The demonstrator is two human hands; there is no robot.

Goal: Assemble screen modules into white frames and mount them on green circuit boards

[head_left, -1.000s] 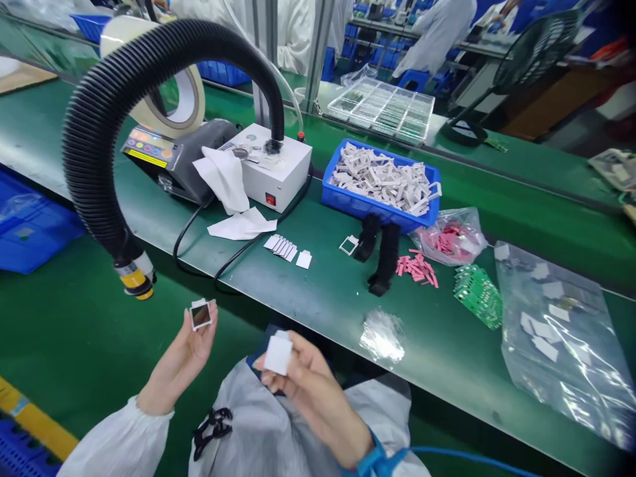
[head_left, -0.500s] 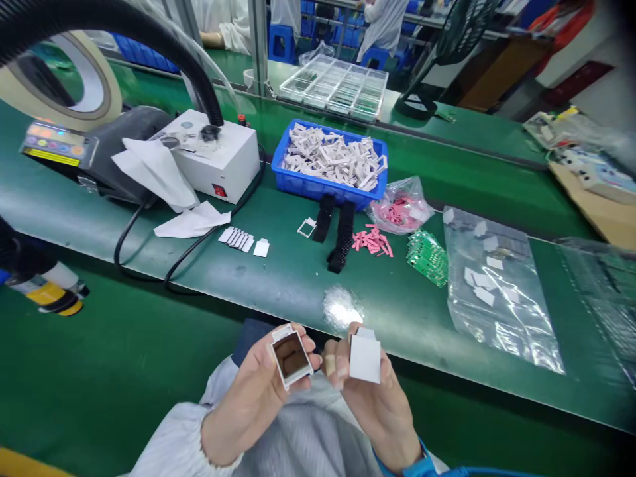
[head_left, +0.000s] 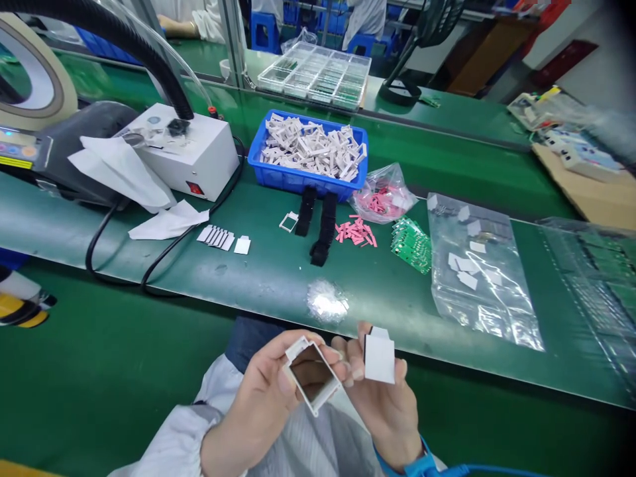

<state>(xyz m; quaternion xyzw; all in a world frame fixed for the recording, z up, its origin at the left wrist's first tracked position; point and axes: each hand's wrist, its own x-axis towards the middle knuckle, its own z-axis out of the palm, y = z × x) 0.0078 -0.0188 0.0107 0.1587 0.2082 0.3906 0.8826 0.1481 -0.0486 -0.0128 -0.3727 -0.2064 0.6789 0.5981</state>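
Note:
My left hand (head_left: pixel 263 391) pinches a small square screen module (head_left: pixel 312 376) with a white frame and a dark, glossy face. My right hand (head_left: pixel 382 404) grips a white rectangular pad (head_left: pixel 379 358) by its lower part, and a dark edge shows along the pad's left side. The two hands are close together, just above the near edge of the green workbench (head_left: pixel 278 298), with their fingertips almost meeting. A single empty white frame (head_left: pixel 289 222) lies on the bench beyond them, out of reach of my fingers.
A blue crate (head_left: pixel 308 156) of white frames stands beyond my hands. Nearby are black foam strips, pink pieces, green circuit boards and a plastic bag of white pads. A white box, cables and a black extraction hose stand at left. Co-workers sit further back.
The view has shifted slightly left and down the bench. My left hand has turned the screen module and moved it closer to my right hand, which still holds the white pad.

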